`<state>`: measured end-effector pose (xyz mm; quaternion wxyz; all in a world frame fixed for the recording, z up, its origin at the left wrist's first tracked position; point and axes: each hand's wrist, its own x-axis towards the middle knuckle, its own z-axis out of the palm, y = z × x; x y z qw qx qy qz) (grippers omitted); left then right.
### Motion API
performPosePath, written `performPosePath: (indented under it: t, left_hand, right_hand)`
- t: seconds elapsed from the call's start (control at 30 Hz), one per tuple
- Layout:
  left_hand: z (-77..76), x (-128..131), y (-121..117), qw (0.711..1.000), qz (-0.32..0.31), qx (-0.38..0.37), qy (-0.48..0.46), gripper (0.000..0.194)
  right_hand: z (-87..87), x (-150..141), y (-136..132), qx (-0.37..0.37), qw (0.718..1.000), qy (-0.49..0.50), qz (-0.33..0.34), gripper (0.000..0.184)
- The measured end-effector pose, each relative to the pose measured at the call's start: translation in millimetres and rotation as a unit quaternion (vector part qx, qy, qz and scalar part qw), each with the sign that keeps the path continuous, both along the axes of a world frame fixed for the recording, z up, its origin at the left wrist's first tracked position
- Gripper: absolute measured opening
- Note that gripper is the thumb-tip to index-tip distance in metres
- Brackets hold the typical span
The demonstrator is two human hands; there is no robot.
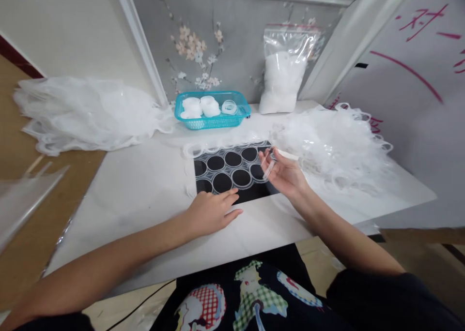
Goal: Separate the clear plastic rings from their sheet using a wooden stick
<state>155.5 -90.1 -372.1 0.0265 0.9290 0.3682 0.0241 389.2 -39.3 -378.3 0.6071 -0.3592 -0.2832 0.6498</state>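
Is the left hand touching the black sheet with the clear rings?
Touching. The head view shows the left hand lying flat, its fingertips resting on the near edge of the black sheet.

white table (145,186), floral wall panel (225,45)

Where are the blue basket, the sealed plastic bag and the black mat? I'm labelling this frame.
blue basket (214,123): head view, front wall.
sealed plastic bag (283,79): head view, white contents.
black mat (254,191): head view, bare front edge.
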Motion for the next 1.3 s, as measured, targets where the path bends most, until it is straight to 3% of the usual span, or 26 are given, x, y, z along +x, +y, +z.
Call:
performPosePath:
  t: [0.1, 0.2, 0.27, 0.83, 1.0, 1.13, 1.2, 1.23, 1.3]
  left_hand:
    - [-1.6, 15, 1, 0.998, -0.001, 0.001, 0.061, 0.048]
    - [-5.6, 22, 2, 0.997, 0.003, -0.005, 0.076, 0.051]
    - [-8.4, 23, 3, 0.997, 0.006, -0.009, 0.071, 0.051]
    - [-11.5, 20, 3, 0.997, 0.008, -0.036, 0.062, 0.053]
    - [-11.9, 20, 4, 0.997, 0.012, -0.046, 0.057, 0.053]
    - [-6.1, 21, 7, 0.996, 0.021, -0.085, 0.035, 0.051]
    - [-2.1, 21, 9, 0.992, 0.035, -0.119, 0.024, 0.052]
    - [-0.4, 21, 10, 0.990, 0.042, -0.133, 0.020, 0.053]
    - [2.3, 20, 11, 0.987, 0.050, -0.152, 0.013, 0.055]
  right_hand:
    - [-1.0, 0, -3, 0.071, 0.982, -0.173, 0.040, 0.020]
    - [-10.4, -6, -10, 0.132, 0.900, -0.403, 0.099, 0.017]
    - [-17.9, -12, -14, 0.147, 0.861, -0.472, 0.120, 0.016]
    - [-28.4, -13, -17, 0.163, 0.839, -0.510, 0.098, 0.019]
    - [-31.9, -11, -21, 0.217, 0.787, -0.571, 0.087, 0.016]
    - [-38.5, -11, -32, 0.295, 0.698, -0.644, 0.104, 0.026]
    - [-36.3, -10, -25, 0.307, 0.651, -0.682, 0.129, 0.028]
    - [-32.6, -8, -15, 0.297, 0.642, -0.695, 0.124, 0.027]
    - [-20.5, -1, 15, 0.245, 0.671, -0.697, 0.062, 0.022]
